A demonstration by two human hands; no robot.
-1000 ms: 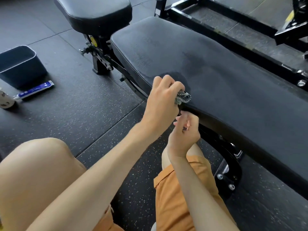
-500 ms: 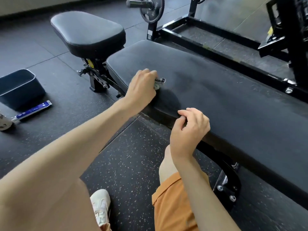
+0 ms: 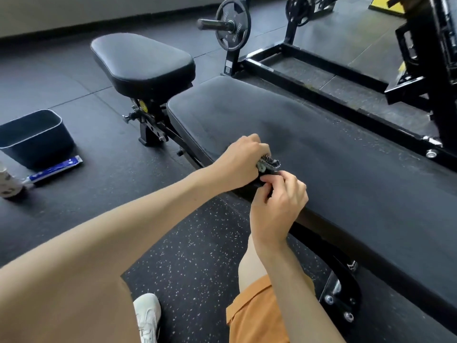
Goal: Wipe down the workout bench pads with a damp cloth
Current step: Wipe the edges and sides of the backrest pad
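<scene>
At the near edge of the long pad [image 3: 346, 169]: both hands meet over the cloth [image 3: 270, 162], which sits bunched on the pad just inside the rim.
Left hand [image 3: 243, 160]: fingers curled tight round the patterned cloth, knuckles up.
Right hand [image 3: 277, 201]: thumb and fingertips pinched together just under the cloth; whether they hold a fold of it or only the pad's edge cannot be told.
Change: half a second ago the left hand had the cloth farther toward the seat pad [image 3: 143, 63], with the right hand apart at the rim; the cloth is now back beside the right hand.
Meaning for the task: probably a regrip or refold, not a wiping stroke; only a faint darker patch shows, so most of the pad likely remains.
Floor: dark bin [image 3: 34, 137], blue tube [image 3: 55, 169].
</scene>
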